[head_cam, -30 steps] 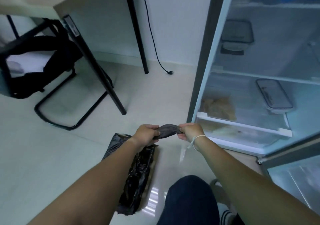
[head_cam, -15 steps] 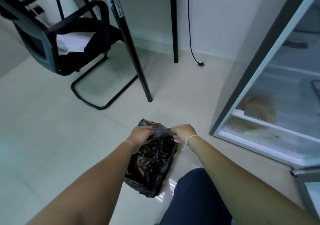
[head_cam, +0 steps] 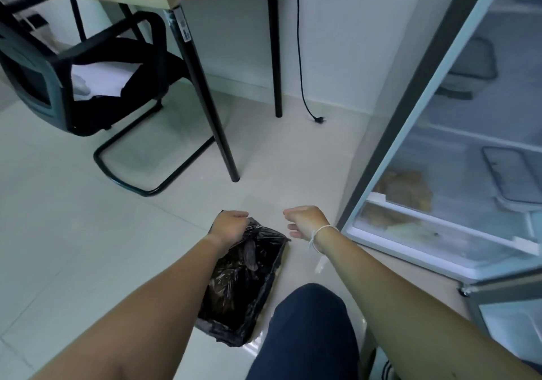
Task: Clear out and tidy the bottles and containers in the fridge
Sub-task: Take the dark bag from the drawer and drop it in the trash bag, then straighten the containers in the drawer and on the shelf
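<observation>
the black bag (head_cam: pixel 246 280) lies on the floor (head_cam: pixel 88 247) just left of the knee (head_cam: pixel 308 330), its mouth bunched. the left hand (head_cam: pixel 230 227) still pinches the top edge; the right hand (head_cam: pixel 308 223) has let go and now hangs loosely curled and empty beside it. the bag looks tied off, so the open fridge (head_cam: pixel 457 203) with its containers (head_cam: pixel 516 180) comes next.

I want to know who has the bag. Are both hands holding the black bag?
No, only the left hand is on the black bag; the right hand is off to the side, touching nothing.
</observation>
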